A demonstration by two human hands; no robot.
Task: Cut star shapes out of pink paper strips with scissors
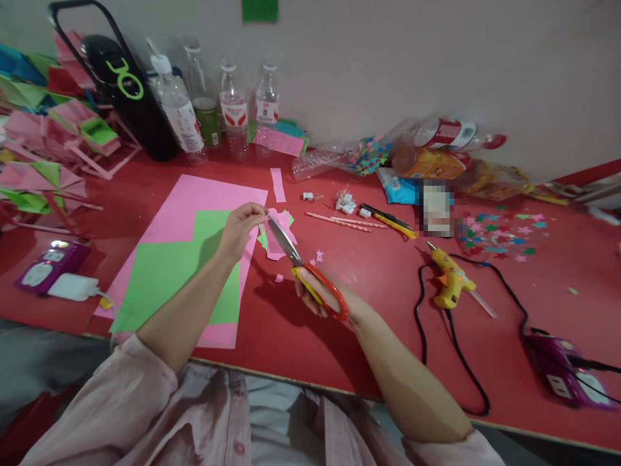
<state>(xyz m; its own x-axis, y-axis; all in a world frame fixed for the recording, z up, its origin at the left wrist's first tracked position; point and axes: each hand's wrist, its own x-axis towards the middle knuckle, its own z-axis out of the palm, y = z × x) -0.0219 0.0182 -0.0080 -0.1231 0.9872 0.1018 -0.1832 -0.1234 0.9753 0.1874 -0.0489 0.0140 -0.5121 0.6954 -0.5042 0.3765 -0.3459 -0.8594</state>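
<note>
My right hand (313, 291) is closed round the handles of a pair of scissors (286, 243) with orange and yellow grips. The blades point up and to the left and look nearly closed. My left hand (242, 223) pinches the edge of a piece of pink paper (269, 219) right at the blade tips; most of this piece is hidden by the fingers. Below the blades lies a small pile of pink and green paper scraps (276, 246). Under my left forearm, a green sheet (169, 272) rests on a larger pink sheet (174, 200).
A yellow glue gun (451, 278) with a black cord lies at right, near a purple power strip (563, 369). Pencils (339, 221), a cutter (388, 221) and paper stars (514, 236) lie behind. Bottles (233, 116) and a black flask (130, 97) line the wall.
</note>
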